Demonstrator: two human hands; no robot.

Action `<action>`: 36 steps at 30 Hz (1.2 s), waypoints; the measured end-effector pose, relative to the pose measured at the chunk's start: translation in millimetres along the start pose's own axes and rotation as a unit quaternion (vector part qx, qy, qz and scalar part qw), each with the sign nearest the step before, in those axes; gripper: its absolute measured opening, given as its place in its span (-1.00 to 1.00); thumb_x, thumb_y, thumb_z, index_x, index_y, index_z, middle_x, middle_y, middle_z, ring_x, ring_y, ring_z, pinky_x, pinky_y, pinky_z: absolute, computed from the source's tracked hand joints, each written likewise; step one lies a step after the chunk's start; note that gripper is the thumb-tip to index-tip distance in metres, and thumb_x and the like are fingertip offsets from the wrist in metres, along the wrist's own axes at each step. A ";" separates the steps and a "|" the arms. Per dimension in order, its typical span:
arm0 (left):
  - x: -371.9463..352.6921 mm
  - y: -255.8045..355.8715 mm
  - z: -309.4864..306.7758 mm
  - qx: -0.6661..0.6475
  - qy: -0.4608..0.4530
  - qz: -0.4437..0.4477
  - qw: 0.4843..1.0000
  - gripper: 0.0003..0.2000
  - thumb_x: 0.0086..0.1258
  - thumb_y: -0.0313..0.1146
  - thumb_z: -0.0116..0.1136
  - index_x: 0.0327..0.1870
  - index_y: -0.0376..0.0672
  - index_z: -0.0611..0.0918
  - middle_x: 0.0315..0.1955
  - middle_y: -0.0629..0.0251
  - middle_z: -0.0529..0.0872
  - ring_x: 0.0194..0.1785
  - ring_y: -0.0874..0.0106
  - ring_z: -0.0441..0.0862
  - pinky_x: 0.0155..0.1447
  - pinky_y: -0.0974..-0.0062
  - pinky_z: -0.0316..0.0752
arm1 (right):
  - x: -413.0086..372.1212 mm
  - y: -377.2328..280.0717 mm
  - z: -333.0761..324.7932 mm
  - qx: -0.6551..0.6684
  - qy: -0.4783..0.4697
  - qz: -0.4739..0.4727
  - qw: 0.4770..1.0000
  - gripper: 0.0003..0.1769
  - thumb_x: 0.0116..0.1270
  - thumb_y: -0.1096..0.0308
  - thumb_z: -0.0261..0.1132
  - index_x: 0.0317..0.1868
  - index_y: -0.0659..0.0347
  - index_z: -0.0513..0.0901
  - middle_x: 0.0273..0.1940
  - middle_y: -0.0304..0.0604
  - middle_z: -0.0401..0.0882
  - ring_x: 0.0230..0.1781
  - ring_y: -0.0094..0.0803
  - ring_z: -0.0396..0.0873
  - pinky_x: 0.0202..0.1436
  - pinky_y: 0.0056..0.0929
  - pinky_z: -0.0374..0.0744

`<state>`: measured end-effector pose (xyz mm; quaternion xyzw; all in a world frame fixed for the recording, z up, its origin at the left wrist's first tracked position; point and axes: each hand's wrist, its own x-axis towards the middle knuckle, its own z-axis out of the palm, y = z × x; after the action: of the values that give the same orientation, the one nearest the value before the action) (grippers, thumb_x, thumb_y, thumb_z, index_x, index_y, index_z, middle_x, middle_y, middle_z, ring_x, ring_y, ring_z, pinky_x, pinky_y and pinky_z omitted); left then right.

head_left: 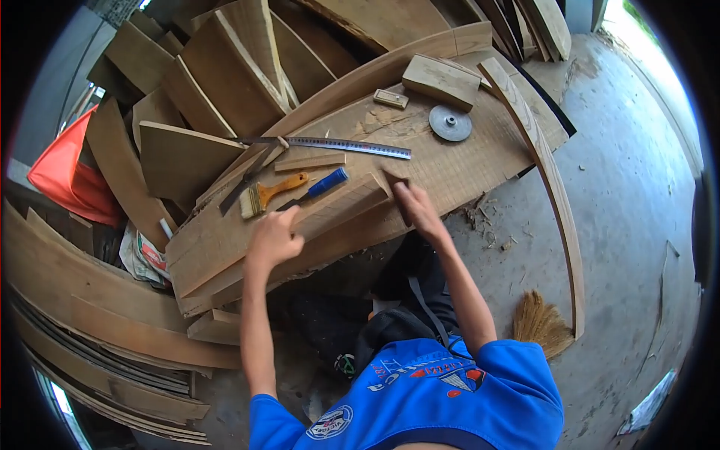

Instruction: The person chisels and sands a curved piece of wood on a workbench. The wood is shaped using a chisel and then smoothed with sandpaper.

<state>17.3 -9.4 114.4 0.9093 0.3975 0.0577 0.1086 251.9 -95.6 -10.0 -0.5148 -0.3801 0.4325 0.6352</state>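
Pressing down at the near end of a long pale wooden plank (330,214), the right hand (416,206) lies with its fingers together, closed along a small dark wooden block (395,182) held against the plank's end. The left hand (274,238) rests further along the same plank, fingers curled in to a loose fist, knuckles up; whether it grips anything cannot be told. The plank lies slantwise on a broad rough wooden board (450,169), just ahead of the person's knees.

The blue shirt (420,397) carries white and red printing and a round badge, too blurred to read. A crumpled printed paper (146,255) sticks out under the board's left end, its writing likewise unreadable.

On the board lie one long steel ruler (349,146), one paintbrush with an orange wooden handle (270,191), one blue-handled tool (321,184) just beside the left hand, one thin wooden strip (309,161), one grey round metal disc (450,122), and two loose pieces: a thick pale wooden offcut (441,80) and a small flat rectangular piece (391,98). A long curved wooden strip (551,187) arcs along the board's right side, ending near a straw broom head (541,324) on the concrete floor (622,210). Stacked brown boards (225,67) crowd the far left, beside an orange sheet (64,169).
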 end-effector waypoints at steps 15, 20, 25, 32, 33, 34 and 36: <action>24.5 -4.7 13.5 0.008 0.043 -0.024 0.999 -0.61 -0.07 -0.11 0.38 -0.36 -0.25 0.61 -0.49 -0.04 0.60 -0.36 0.05 0.57 -0.33 0.28 0.45 | 17.7 18.3 29.1 0.025 -0.048 -0.120 0.991 -0.48 0.43 0.14 -0.13 0.31 0.21 0.21 0.31 -0.03 0.20 0.32 -0.29 0.16 0.34 -0.40 0.10; 19.0 -2.3 18.5 -0.033 0.097 0.005 0.995 -0.62 -0.06 -0.10 0.38 -0.32 -0.21 0.63 -0.51 0.02 0.63 -0.37 0.09 0.60 -0.31 0.29 0.49 | 30.8 -43.6 34.4 -0.019 -0.116 -0.139 0.983 -0.45 0.43 0.10 -0.14 0.31 0.22 0.19 0.29 0.00 0.23 0.31 -0.25 0.19 0.32 -0.41 0.13; 11.8 13.0 7.5 0.055 0.071 -0.030 0.996 -0.63 -0.06 -0.10 0.36 -0.35 -0.21 0.62 -0.54 0.01 0.61 -0.39 0.07 0.59 -0.34 0.26 0.47 | 19.5 1.4 29.5 0.031 -0.077 -0.027 0.996 -0.45 0.45 0.11 -0.17 0.30 0.31 0.17 0.25 -0.03 0.29 0.29 -0.29 0.20 0.32 -0.42 0.13; 12.5 10.7 13.1 0.051 0.088 -0.027 0.994 -0.61 -0.05 -0.07 0.35 -0.36 -0.21 0.63 -0.58 0.01 0.60 -0.42 0.06 0.58 -0.36 0.25 0.47 | 17.6 15.0 35.1 0.036 -0.030 -0.085 0.995 -0.45 0.44 0.09 -0.13 0.27 0.32 0.22 0.22 -0.01 0.33 0.24 -0.28 0.26 0.28 -0.40 0.18; 12.5 10.8 12.1 0.054 0.085 -0.027 0.995 -0.61 -0.06 -0.06 0.35 -0.36 -0.22 0.63 -0.59 0.00 0.60 -0.43 0.07 0.58 -0.36 0.25 0.46 | 12.0 24.1 32.4 -0.013 0.018 -0.113 0.993 -0.46 0.45 0.11 -0.13 0.27 0.33 0.22 0.19 -0.01 0.36 0.21 -0.29 0.30 0.26 -0.41 0.21; 12.1 11.6 9.4 0.058 0.083 -0.028 0.994 -0.61 -0.06 -0.06 0.35 -0.36 -0.22 0.63 -0.59 0.00 0.60 -0.43 0.07 0.58 -0.36 0.25 0.46 | 12.1 19.4 18.7 -0.011 -0.070 -0.023 0.997 -0.48 0.43 0.13 -0.10 0.26 0.31 0.25 0.17 -0.01 0.39 0.19 -0.30 0.32 0.24 -0.41 0.23; 14.6 14.6 5.1 0.041 0.062 -0.064 0.995 -0.61 -0.06 -0.07 0.36 -0.38 -0.23 0.63 -0.59 0.00 0.60 -0.43 0.07 0.58 -0.36 0.25 0.46 | 15.0 9.1 14.2 -0.050 -0.081 -0.101 0.990 -0.49 0.42 0.15 -0.07 0.25 0.29 0.27 0.16 -0.01 0.40 0.18 -0.31 0.33 0.24 -0.41 0.24</action>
<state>38.5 -9.0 113.3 0.8803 0.4631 0.0906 0.0497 242.4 -76.0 -15.8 -0.4680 -0.5012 0.3874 0.6162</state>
